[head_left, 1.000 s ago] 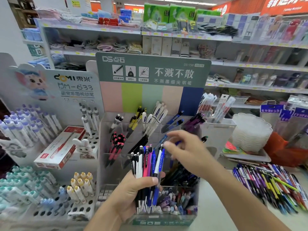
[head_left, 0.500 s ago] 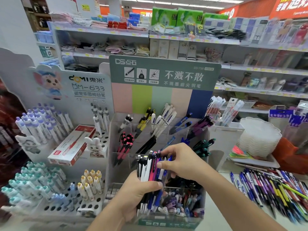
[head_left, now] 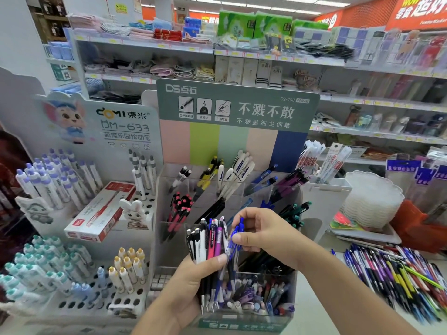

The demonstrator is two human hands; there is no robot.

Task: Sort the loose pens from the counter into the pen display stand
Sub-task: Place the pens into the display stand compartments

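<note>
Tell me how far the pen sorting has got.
Done: the display stand already has several compartments filled by colour, such as pink pens and white pens. In hand: the left hand grips a mixed bundle of pens, and the right hand pinches a blue pen at the bundle's edge. Left: that bundle, plus a large loose pile on the counter to the right.

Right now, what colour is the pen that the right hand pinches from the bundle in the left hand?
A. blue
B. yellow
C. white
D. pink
A: the right hand pinches a blue pen at the edge of the bundle that the left hand grips.
</note>
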